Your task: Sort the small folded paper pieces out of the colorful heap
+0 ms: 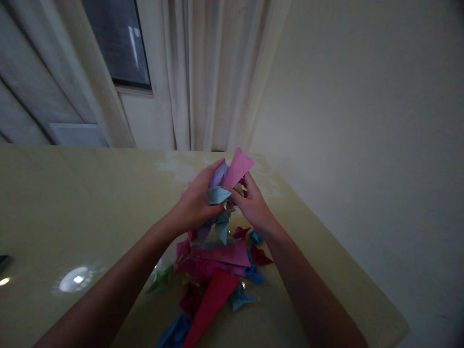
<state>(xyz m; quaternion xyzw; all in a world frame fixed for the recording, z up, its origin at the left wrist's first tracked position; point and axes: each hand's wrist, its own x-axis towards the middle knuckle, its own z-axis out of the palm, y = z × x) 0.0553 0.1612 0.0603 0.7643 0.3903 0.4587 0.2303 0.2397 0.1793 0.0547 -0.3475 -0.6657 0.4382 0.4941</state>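
Note:
My left hand [197, 203] and my right hand [253, 205] are raised together above the table, both closed around a bunch of folded coloured papers [222, 193]. A pink folded sheet [237, 166] sticks up from the bunch, with a lilac piece and a pale blue piece beside it. More pale blue folds hang below my fingers. Under my hands lies a loose pile of paper pieces [213, 270] in magenta, red, blue and green, with a long red strip [210, 304] pointing toward me.
The pale yellow glossy table [72, 203] reaches to a right edge [344, 251] beside a plain wall. Cream curtains [213, 72] and a dark window [116, 38] stand behind it. A dark object [3, 262] lies at the far left edge.

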